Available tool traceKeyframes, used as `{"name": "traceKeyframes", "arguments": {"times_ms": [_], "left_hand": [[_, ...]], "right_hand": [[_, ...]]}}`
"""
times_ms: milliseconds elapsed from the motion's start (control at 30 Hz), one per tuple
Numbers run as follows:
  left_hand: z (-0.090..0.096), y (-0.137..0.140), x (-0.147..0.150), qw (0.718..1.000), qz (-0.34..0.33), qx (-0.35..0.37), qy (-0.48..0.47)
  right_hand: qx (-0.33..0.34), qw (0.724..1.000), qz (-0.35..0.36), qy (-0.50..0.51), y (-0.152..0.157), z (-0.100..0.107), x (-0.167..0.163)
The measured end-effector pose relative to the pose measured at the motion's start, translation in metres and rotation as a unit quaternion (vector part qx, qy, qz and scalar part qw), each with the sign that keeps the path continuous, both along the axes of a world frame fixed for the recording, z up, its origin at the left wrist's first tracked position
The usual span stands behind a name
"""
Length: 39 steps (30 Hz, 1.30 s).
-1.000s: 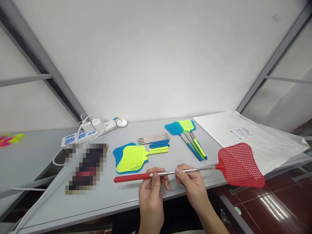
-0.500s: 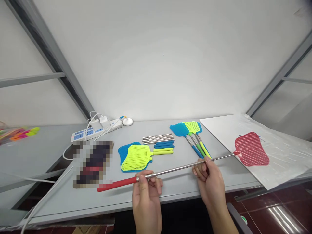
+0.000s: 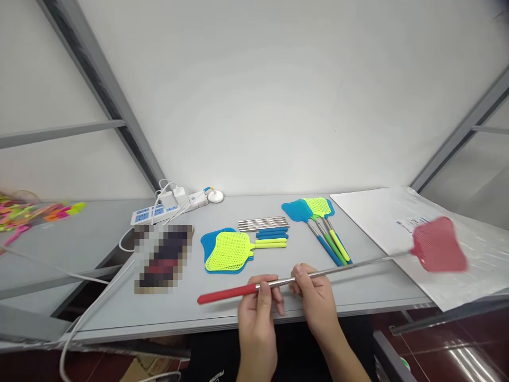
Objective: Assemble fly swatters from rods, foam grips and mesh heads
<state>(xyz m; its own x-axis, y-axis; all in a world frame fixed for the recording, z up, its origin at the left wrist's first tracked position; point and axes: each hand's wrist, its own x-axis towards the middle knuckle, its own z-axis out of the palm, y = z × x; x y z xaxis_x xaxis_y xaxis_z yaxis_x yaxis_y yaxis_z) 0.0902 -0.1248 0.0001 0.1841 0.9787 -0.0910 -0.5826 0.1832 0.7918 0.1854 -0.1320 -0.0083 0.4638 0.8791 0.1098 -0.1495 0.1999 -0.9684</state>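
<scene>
Gripping red swatter (image 3: 318, 273) rod: left hand (image 3: 260, 305), right hand (image 3: 314, 297) side by side.

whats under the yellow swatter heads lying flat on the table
Blue swatter heads lie under the yellow swatter heads, showing only along the left and bottom edges. How many are stacked, and the rest of their mesh, is covered.

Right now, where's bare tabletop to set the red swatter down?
Free: the front strip of the table, below the blurred item and left of the left hand; also the patch between the finished swatters and the plastic-wrapped sheets. Crowded: the middle, around the swatter heads, rods and grips, and the power strip corner.
</scene>
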Motion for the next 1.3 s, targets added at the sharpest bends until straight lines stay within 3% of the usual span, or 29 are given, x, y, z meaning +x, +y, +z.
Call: {"name": "traceKeyframes", "arguments": {"times_ms": [67,167,233,333,467,667,833,1067,1200,1300], "left_hand": [[0.008,0.012,-0.018,1.000,0.022,0.002,-0.016],[0.023,0.034,-0.051,0.988,0.143,0.041,-0.044],[0.031,0.044,-0.068,0.976,0.202,0.073,-0.034],[0.035,0.049,-0.078,0.976,0.204,0.074,-0.032],[0.036,0.047,-0.078,0.972,0.218,0.068,-0.052],[0.051,0.052,-0.088,0.968,0.224,0.071,-0.081],[0.045,0.049,-0.075,0.967,0.225,0.046,-0.110],[0.032,0.037,-0.049,0.966,0.220,0.030,-0.136],[0.021,0.024,-0.030,0.976,0.191,0.019,-0.107],[0.006,0.008,-0.012,0.990,0.119,-0.003,-0.073]], "right_hand": [[0.014,0.999,-0.047,0.002,-0.002,0.003,0.013],[0.036,0.988,-0.136,0.059,-0.005,0.012,0.045],[0.046,0.983,-0.159,0.077,-0.010,0.019,0.066],[0.063,0.980,-0.163,0.093,-0.019,0.026,0.082],[0.068,0.981,-0.159,0.086,-0.027,0.028,0.081],[0.058,0.983,-0.145,0.092,-0.021,0.029,0.087],[0.056,0.980,-0.144,0.129,-0.017,0.024,0.089],[0.072,0.967,-0.188,0.156,-0.011,0.016,0.064],[0.062,0.979,-0.142,0.135,-0.005,0.010,0.044],[0.049,0.988,-0.087,0.115,-0.002,0.006,0.026]]}}
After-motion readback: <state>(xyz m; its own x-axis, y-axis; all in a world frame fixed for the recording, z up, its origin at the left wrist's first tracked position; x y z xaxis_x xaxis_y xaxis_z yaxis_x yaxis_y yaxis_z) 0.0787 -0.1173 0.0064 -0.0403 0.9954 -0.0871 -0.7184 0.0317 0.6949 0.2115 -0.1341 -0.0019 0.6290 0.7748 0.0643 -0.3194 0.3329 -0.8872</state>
